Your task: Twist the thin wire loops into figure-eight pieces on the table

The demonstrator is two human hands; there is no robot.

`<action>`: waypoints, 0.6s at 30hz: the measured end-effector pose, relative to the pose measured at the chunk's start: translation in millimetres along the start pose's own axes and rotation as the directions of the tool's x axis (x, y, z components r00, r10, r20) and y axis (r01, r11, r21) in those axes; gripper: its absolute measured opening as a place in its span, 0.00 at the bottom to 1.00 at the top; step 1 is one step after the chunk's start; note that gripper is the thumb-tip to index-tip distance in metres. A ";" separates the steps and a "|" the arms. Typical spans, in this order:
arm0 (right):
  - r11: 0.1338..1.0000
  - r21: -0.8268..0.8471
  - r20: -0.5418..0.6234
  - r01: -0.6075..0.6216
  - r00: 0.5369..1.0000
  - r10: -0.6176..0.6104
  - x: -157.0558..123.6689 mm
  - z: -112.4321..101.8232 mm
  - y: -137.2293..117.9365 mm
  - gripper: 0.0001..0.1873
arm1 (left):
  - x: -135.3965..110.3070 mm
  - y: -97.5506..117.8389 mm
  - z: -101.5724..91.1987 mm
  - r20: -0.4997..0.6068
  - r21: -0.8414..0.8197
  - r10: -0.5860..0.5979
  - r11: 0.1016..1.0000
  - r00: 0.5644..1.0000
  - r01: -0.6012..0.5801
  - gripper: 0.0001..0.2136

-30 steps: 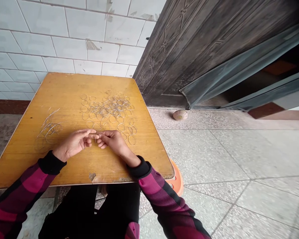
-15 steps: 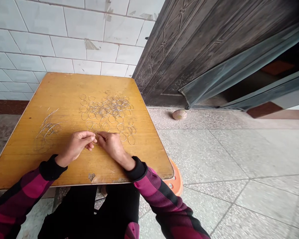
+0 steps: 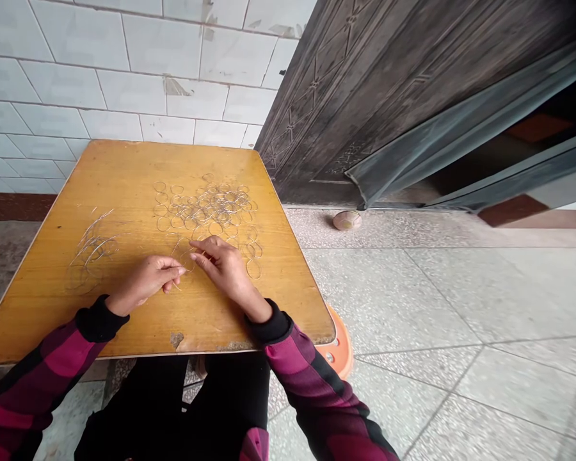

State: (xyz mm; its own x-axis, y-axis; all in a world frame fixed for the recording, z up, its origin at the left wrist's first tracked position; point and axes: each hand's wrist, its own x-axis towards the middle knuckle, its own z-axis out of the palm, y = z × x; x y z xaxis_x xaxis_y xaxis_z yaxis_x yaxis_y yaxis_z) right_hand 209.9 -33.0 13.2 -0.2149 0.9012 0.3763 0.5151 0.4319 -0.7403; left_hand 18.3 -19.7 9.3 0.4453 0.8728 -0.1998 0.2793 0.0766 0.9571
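Observation:
My left hand point(image 3: 156, 276) pinches a thin piece of wire point(image 3: 189, 269) between thumb and forefinger, near the front middle of the table. Just right of it, my right hand point(image 3: 223, 266) hovers with thumb and forefinger slightly apart, and no wire shows clearly between them. Beyond my hands lies a spread pile of wire loops point(image 3: 211, 208), many bent into figure-eight shapes. To the left of my left hand is a loose bundle of lightly curved wires point(image 3: 96, 246). The exact shape of the held wire is partly hidden by my fingers.
The yellow wooden table point(image 3: 125, 173) has a chipped front edge and stands against a white tiled wall point(image 3: 168, 57). An orange stool point(image 3: 338, 342) sits under its right corner. A dark carved door point(image 3: 336, 96) with a grey curtain point(image 3: 413, 147) is at right; a roundish object point(image 3: 347, 221) lies before it.
My right hand has moved away from the left fingertips, slightly up and to the right, and its fingers have parted. My left hand stays nearly in place, still pinching the wire.

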 end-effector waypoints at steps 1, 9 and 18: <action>1.000 0.018 0.017 0.010 1.000 -0.010 0.3 -0.4 0.3 0.13 | -0.2 0.9 0.5 0.019 0.017 -0.007 1.000 1.000 0.006 0.13; 0.858 0.405 0.179 -0.315 0.948 0.263 -1.1 7.1 1.4 0.15 | 0.6 -3.0 2.7 0.079 -0.048 0.024 0.999 0.997 -0.021 0.10; 0.557 0.676 0.267 -0.482 0.865 0.424 3.8 11.7 0.9 0.21 | 0.5 -7.6 1.8 0.061 -0.037 0.102 0.994 0.993 -0.100 0.10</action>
State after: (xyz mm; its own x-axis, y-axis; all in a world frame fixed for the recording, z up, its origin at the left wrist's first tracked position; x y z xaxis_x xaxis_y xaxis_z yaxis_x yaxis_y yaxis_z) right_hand 199.8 -28.8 7.4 -0.1887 0.9724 -0.1369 -0.1706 -0.1698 -0.9706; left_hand 17.9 -20.8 1.5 0.5221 0.8453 -0.1138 0.2020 0.0071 0.9794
